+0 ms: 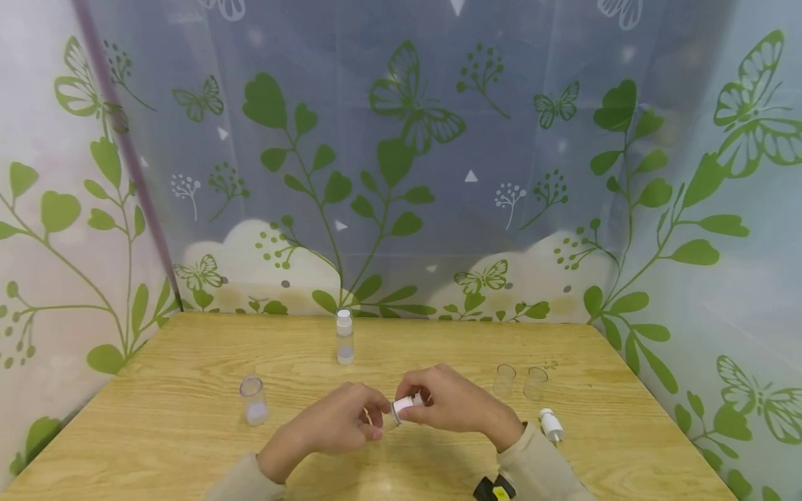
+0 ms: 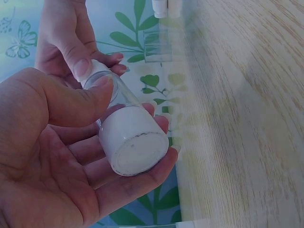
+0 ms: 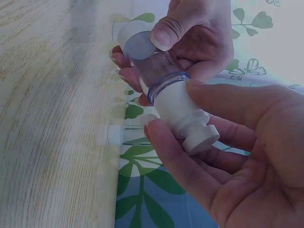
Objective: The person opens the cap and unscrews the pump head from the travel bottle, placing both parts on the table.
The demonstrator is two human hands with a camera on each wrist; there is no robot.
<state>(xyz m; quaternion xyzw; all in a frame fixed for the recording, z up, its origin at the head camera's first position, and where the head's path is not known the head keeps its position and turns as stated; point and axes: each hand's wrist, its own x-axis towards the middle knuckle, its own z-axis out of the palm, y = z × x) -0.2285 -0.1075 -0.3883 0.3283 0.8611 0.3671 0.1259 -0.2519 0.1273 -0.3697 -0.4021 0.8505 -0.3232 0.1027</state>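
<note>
Between both hands, tilted over the table, is a small clear pump bottle (image 3: 156,66) with a white base (image 2: 133,142). My left hand (image 1: 341,421) grips its clear body, thumb pressed on the wall and fingers curled beneath. From the other end, my right hand (image 1: 447,402) pinches the white pump head (image 3: 178,107) between thumb and fingers. The pump's collar sits against the bottle's blue-tinted rim in the right wrist view. Nearest to the right forearm lies a loose white pump top (image 1: 551,424).
A whole pump bottle (image 1: 344,339) stands upright at the back of the wooden table (image 1: 250,341). To the left is an open clear bottle body (image 1: 254,401). Two clear caps, a nearer one (image 1: 535,385) and another (image 1: 504,381), stand right. A black and yellow object (image 1: 495,488) lies by the right sleeve.
</note>
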